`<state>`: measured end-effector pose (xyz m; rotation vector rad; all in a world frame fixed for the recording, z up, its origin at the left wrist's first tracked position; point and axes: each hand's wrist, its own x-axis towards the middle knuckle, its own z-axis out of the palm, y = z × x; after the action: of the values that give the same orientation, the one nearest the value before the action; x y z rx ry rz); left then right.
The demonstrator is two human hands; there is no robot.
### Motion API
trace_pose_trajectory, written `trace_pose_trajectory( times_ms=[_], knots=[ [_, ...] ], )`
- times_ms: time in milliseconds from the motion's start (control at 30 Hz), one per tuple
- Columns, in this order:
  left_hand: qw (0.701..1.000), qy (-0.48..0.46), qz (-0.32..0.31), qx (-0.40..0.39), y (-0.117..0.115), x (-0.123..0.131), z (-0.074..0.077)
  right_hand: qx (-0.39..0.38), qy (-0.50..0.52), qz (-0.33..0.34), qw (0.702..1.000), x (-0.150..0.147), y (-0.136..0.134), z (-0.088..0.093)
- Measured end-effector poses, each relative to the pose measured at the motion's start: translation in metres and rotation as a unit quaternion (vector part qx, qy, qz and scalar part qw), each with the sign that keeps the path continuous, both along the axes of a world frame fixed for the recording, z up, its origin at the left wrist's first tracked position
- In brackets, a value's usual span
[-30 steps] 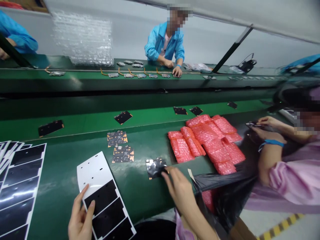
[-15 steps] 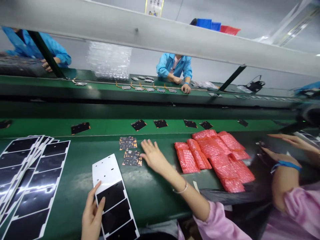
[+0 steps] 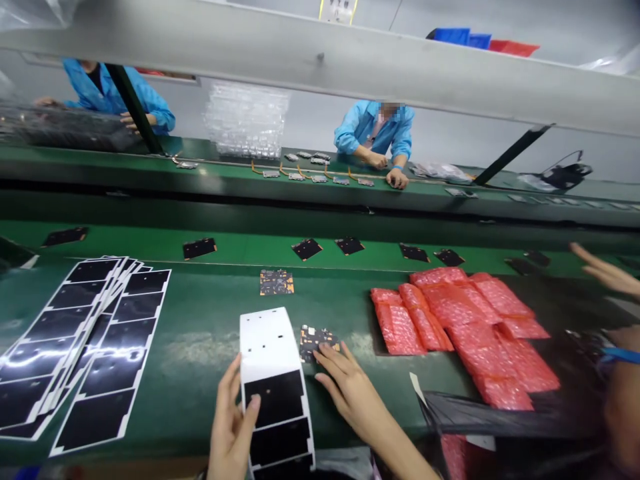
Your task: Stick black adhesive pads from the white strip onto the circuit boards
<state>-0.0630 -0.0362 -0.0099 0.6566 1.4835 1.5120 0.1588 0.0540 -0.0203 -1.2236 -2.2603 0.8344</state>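
Note:
My left hand (image 3: 231,430) holds the left edge of a white backing sheet (image 3: 265,340) that carries black rectangular stickers (image 3: 277,398), thumb on top. My right hand (image 3: 347,387) lies on the green bench with its fingers spread, fingertips on a small dark circuit board (image 3: 316,339) just right of the sheet. A second circuit board (image 3: 276,282) lies farther back on the bench.
Fanned sticker sheets (image 3: 85,333) cover the left of the bench. A pile of pink bubble bags (image 3: 465,320) sits at right by a black bag (image 3: 500,420). A neighbour's hand (image 3: 603,270) reaches in at right. Dark boards (image 3: 307,249) ride the green conveyor; people in blue (image 3: 377,133) work opposite.
My right hand pulled one circuit board from the pair at the back toward me, beside the sticker sheet. The view shifted right and my left hand kept its hold.

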Motion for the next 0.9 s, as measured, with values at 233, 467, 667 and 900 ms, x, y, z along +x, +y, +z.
trace_pose_trajectory(
  times_ms=[233,467,667,900],
  knots=[
    [0.973,-0.022,-0.229,-0.006,0.0,0.012,-0.01,-0.16,0.323,-0.185,0.914,-0.044,-0.03,0.012],
    [0.953,0.09,-0.29,-0.022,-0.005,0.012,-0.016,0.285,0.132,-0.115,0.942,-0.037,-0.038,0.019],
    [0.91,0.257,-0.323,0.041,-0.009,0.011,-0.011,0.328,0.132,0.021,0.935,-0.035,-0.039,0.036],
    [0.88,0.291,-0.349,0.137,-0.003,0.009,-0.001,0.21,0.198,0.045,0.956,-0.034,-0.028,0.042]
  ],
)
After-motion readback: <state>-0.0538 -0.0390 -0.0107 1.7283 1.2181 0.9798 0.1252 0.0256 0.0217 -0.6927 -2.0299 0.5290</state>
